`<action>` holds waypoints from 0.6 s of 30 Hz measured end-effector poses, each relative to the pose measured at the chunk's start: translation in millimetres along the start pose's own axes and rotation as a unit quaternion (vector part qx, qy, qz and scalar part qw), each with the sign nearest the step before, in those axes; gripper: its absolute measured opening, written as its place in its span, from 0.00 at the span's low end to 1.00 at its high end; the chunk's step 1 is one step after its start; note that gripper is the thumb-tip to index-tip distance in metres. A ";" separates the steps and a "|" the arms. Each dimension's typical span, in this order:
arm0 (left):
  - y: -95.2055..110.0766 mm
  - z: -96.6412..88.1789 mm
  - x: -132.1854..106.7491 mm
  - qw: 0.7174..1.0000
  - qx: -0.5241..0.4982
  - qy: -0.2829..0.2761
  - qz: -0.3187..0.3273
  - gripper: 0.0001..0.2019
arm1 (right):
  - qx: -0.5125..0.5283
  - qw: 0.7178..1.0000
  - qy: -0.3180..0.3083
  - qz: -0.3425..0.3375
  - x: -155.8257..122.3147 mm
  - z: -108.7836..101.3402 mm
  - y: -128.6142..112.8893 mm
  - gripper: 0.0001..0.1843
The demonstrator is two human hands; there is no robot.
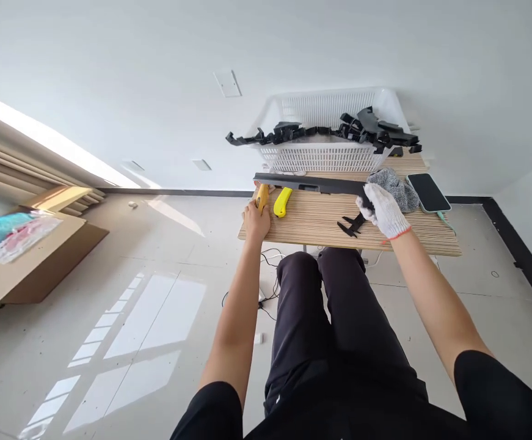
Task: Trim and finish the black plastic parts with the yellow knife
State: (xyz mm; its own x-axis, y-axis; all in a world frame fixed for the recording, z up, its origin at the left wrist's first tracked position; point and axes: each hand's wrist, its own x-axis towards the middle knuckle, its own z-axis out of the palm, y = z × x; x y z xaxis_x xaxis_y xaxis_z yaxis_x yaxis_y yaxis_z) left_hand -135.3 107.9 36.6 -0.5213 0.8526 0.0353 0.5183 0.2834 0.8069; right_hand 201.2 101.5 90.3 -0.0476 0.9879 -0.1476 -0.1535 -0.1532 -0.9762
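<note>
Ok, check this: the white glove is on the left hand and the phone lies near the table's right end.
Wrong side: the head view shows the white glove on the right hand, while the left hand is bare. The phone lies near the right end of the table.

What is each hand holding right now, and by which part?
The left hand grips a yellow tool by its near end. The gloved right hand holds the long black strip by its right end.
</note>
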 end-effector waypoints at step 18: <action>-40.2 -13.7 -9.4 0.991 -0.051 -0.057 0.108 0.21 | -0.031 0.997 0.039 -0.059 61.2 -0.1 32.0 0.26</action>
State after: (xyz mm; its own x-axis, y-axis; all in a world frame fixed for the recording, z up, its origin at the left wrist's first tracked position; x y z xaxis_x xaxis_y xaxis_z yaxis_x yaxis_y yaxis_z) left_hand -160.5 82.4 11.9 -0.3224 0.9344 0.1516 0.5355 0.0479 0.8432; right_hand 193.4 157.1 50.0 0.0433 0.9982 -0.0412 -0.0913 -0.0371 -0.9951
